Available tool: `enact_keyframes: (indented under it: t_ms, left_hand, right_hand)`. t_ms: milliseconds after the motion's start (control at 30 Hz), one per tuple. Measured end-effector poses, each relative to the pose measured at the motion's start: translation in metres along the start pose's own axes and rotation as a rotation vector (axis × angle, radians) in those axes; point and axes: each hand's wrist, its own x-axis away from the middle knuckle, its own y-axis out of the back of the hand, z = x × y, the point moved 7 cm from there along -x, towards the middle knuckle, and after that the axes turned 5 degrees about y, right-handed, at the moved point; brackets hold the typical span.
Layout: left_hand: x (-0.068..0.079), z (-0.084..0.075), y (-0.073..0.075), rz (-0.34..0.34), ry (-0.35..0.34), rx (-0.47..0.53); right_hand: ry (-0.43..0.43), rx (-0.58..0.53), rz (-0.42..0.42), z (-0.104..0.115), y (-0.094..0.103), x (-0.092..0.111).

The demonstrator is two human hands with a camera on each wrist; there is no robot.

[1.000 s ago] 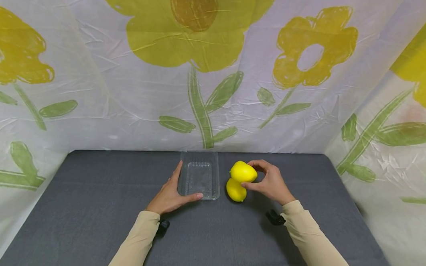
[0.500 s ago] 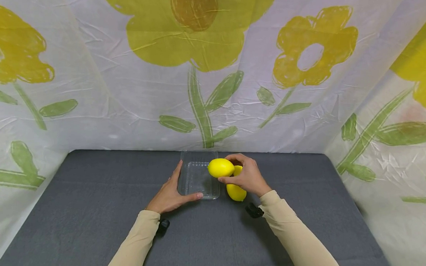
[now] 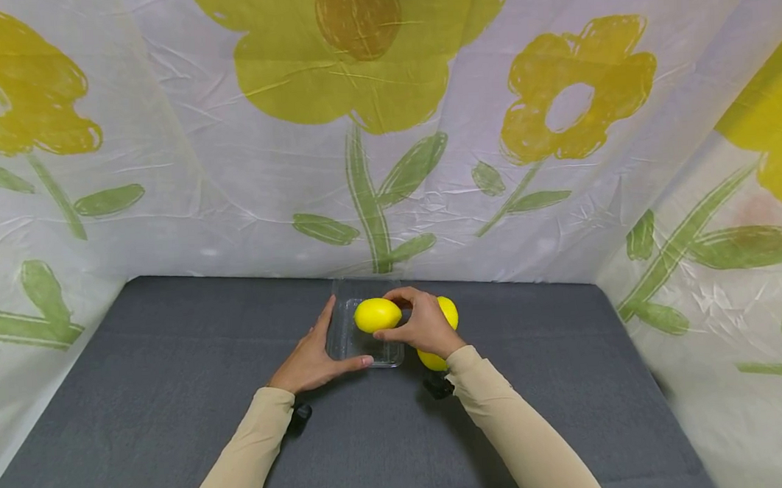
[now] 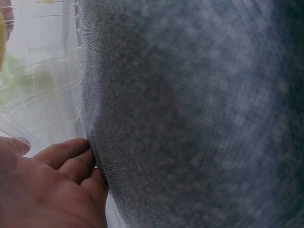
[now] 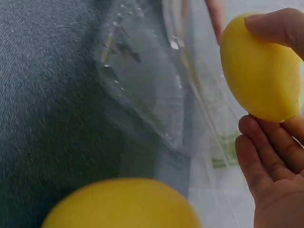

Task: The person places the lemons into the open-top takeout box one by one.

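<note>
A yellow lemon [image 3: 376, 315] is pinched between the thumb and fingers of my right hand [image 3: 428, 324], over a clear plastic container [image 3: 389, 363]. In the right wrist view the thumb presses the held lemon [image 5: 259, 66] from above, with fingertips under it. My left hand [image 3: 313, 357] spreads around the container's near left corner, thumb along the near edge and fingers along the left side. The left wrist view shows those fingers [image 4: 71, 161] extended beside the clear plastic. Two more lemons, one farther back [image 3: 449, 311] and one nearer [image 3: 430, 360], are partly hidden behind my right hand.
A dark grey cloth [image 3: 191, 358] covers the table. White sheeting [image 3: 244, 229] printed with yellow flowers rises at its back and sides. Dark wrist cameras sit under both sleeves.
My right hand has carried the lemon leftward, from above the other lemons to over the container. Those lemons now show on its right. My left hand stays at the container.
</note>
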Motion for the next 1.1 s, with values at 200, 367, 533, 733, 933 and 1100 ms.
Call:
enact_keyframes:
  t_ms: [200, 367, 533, 733, 933, 1100]
  left_hand:
    - [0.001, 0.000, 0.000, -0.004, -0.011, 0.011]
    - [-0.001, 0.000, -0.001, -0.003, -0.021, 0.023]
    - [0.000, 0.000, -0.001, -0.001, -0.018, 0.031]
    - [0.000, 0.001, -0.001, -0.004, -0.016, 0.018]
    - [0.000, 0.001, -0.001, -0.010, -0.032, 0.017]
    - [0.001, 0.000, 0.000, -0.008, -0.036, 0.023]
  right_hand:
    - [0.012, 0.067, 0.047, 0.002, -0.017, -0.005]
    - [0.030, 0.115, 0.057, 0.002, -0.025, -0.009]
    - [0.050, 0.139, 0.076, 0.002, -0.032, -0.012]
    - [0.043, 0.176, 0.100, 0.003, -0.038, -0.014]
    - [0.043, 0.221, 0.127, 0.006, -0.046, -0.014]
    - [0.070, 0.252, 0.144, 0.009, -0.049, -0.015]
